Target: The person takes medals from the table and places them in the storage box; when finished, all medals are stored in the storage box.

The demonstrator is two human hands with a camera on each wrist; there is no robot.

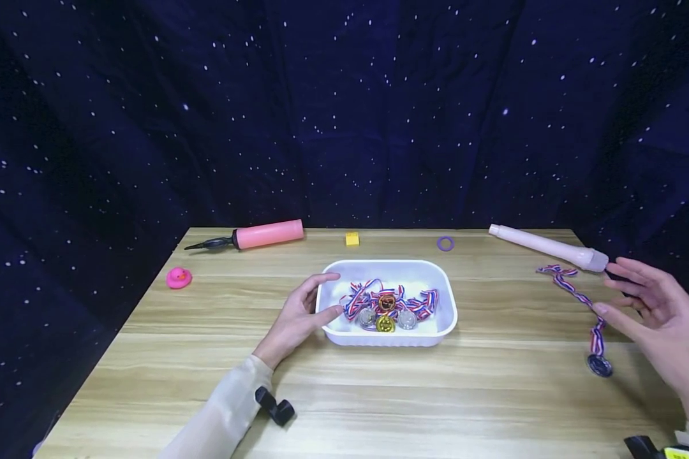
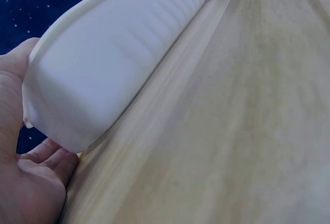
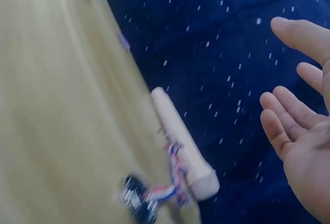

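A white plastic basin stands on the table with several medals on striped ribbons inside, among them a gold medal and a silver medal. My left hand grips the basin's left end, thumb over the rim; in the left wrist view the other fingers lie low against its outside. Off to the right, my right hand hovers with loosely spread fingers and holds nothing. Beneath it on the table lies a dark medal, its red, white and blue ribbon trailing toward the back.
Along the back edge lie a pink hand pump, a yellow block, a purple ring and a pale pink tube with a grey end. A pink rubber duck sits at the left. Behind hangs a dark starry curtain.
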